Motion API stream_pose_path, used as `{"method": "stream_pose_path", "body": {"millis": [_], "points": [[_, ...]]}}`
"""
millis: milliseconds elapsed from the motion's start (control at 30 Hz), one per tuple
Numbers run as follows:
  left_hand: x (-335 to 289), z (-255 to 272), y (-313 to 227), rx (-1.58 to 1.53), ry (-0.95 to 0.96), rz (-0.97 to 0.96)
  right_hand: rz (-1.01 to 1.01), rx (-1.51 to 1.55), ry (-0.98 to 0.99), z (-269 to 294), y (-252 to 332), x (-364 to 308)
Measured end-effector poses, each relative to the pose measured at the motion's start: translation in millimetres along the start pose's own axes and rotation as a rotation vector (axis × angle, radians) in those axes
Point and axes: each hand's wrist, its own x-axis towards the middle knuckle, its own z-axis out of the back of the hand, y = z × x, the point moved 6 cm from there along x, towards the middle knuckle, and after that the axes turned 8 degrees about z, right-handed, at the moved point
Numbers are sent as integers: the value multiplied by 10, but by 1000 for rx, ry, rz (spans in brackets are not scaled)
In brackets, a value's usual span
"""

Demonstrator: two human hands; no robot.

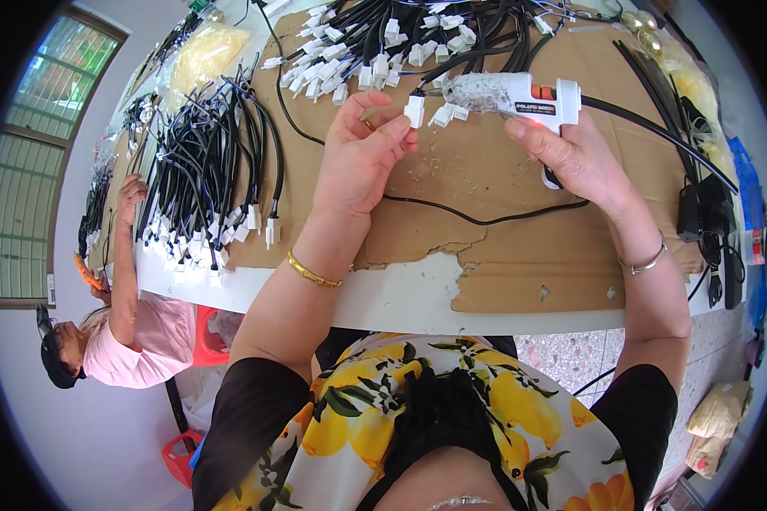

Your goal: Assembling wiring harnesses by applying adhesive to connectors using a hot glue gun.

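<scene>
My right hand (575, 157) is wrapped round the handle of a white hot glue gun (496, 94), whose nozzle end points left. Between thumb and fingertips, my left hand (362, 153) pinches a white plastic connector (414, 111) on the end of a black cable. The gun's nozzle is close to that connector; whether they touch I cannot tell. Just right of it, below the gun, lies another white connector (448, 115). Beyond my hands is a heap of black cables (503, 43) with many white connectors (315, 75).
Cardboard (537, 255) covers much of the white table (349, 298). Bundled cables (213, 162) lie to the left. A thin black cord (477, 223) crosses the cardboard. At far left, a co-worker (145, 341) reaches over the table. Black adapters (699, 213) sit at the right edge.
</scene>
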Motion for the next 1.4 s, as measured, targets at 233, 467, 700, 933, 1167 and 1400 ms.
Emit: {"method": "stream_pose_path", "body": {"millis": [233,467,700,933,1167,1400], "points": [[-75,-75,-160,385,-233,-232,54,44,-34,-17,75,-50],[-120,-87,-238,604,-307,-355,110,102,-95,13,107,-10],[-263,-245,-390,895,-415,-588,177,239,-126,129,131,-3],[-556,-441,-597,1150,-523,-1138,237,376,-152,255,265,-48],[-469,-345,-917,984,-623,-938,318,590,-133,359,428,-114],[-59,-368,-2036,409,-293,-631,259,552,-127,407,263,-273]]}}
